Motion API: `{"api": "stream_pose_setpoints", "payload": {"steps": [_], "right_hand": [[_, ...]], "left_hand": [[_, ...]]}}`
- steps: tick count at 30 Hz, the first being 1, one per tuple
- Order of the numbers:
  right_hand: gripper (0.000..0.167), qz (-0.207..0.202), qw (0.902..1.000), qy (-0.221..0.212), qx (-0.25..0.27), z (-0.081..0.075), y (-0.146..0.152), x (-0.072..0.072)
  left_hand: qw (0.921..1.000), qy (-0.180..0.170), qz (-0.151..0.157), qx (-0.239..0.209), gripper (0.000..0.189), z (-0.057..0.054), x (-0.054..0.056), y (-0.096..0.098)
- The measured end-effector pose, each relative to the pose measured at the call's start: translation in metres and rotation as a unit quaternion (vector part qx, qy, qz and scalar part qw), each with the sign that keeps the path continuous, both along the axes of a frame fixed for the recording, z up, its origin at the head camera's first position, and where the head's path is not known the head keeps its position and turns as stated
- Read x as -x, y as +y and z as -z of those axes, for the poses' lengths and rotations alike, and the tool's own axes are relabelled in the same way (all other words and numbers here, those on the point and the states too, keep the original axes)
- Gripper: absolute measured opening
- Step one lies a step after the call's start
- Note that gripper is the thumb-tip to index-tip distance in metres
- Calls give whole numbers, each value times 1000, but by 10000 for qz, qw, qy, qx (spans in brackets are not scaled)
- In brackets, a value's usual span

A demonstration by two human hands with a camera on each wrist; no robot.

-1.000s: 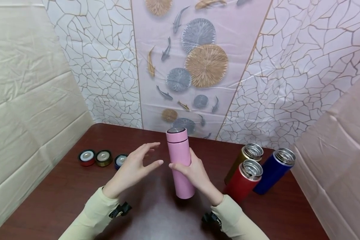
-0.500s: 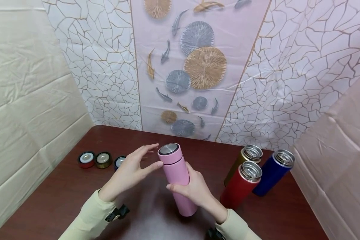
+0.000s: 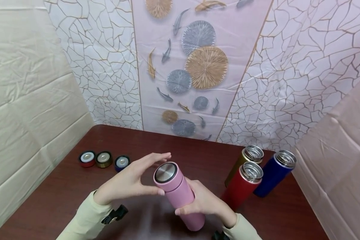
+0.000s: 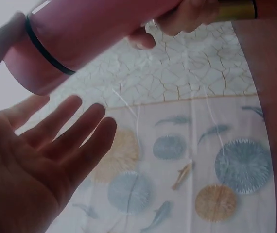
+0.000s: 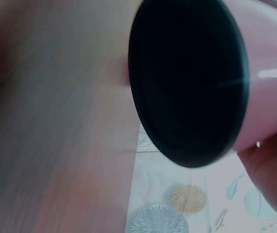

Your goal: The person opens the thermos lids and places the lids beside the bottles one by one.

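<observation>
A pink vacuum flask (image 3: 181,198) is held up off the table, tilted with its top toward the left. Its pink cap (image 3: 177,178) with a silver disc is on it. My right hand (image 3: 204,200) grips the flask's body from the right, fingers curled behind it. The flask's black base (image 5: 189,82) fills much of the right wrist view. My left hand (image 3: 127,181) is spread around the cap, thumb at its near side. In the left wrist view the left fingers (image 4: 75,136) are extended, apart from the pink flask (image 4: 95,29).
Three uncapped flasks stand at the right: gold (image 3: 238,166), red (image 3: 240,186) and blue (image 3: 270,178). On the left of the brown table (image 3: 60,193) lie a red-rimmed lid (image 3: 87,158), a gold-rimmed lid (image 3: 103,159) and a blue-rimmed lid (image 3: 122,162). A patterned cloth (image 3: 180,100) hangs behind.
The right hand has brought the flask nearer and lower, tilting its top toward the left hand. My left hand has shifted slightly down and now frames the cap.
</observation>
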State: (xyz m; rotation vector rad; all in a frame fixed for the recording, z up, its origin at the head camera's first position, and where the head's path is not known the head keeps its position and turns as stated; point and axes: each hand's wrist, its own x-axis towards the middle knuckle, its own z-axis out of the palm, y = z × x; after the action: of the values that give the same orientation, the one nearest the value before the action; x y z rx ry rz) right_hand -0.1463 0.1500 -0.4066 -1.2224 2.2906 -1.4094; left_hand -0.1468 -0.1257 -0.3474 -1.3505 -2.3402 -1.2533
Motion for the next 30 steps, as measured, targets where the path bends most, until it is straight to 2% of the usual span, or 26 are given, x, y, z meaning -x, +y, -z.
{"api": "stream_pose_setpoints", "payload": {"steps": [2, 7, 9, 12, 15, 17, 22, 25, 30], "right_hand": [[62, -412, 9991, -98, -8, 0, 2, 1], [58, -1337, 9909, 7, -135, -1, 4, 2], [57, -1642, 9861, 26, -236, -1, 4, 2], [53, -2033, 9785, -191, -299, -1, 3, 0], [51, -2274, 9732, -193, -294, 0, 1, -1], [53, -2293, 9729, 95, -291, 1, 0, -1], [58, -1898, 9776, 835, -371, 1, 1, -3], [55, -1678, 9803, 1001, -282, 2, 1, -6], [52, -1334, 9837, 1205, -68, 4, 3, -8]], "left_hand": [[9997, 38, 187, 153, 89, -2, -3, 2], [9968, 174, 738, 271, 90, -3, -9, 9], [9940, 205, 1055, 205, 88, -2, -12, 12], [9868, 354, 1583, 2, 82, 1, -14, 18], [9794, 600, 1906, -277, 75, 4, -16, 23], [9761, 758, 1988, -440, 71, 5, -16, 26], [9758, 832, 1929, -601, 66, 6, -15, 30], [9772, 802, 1859, -638, 66, 8, -14, 29], [9806, 928, 1576, -708, 67, 8, -14, 30]]}}
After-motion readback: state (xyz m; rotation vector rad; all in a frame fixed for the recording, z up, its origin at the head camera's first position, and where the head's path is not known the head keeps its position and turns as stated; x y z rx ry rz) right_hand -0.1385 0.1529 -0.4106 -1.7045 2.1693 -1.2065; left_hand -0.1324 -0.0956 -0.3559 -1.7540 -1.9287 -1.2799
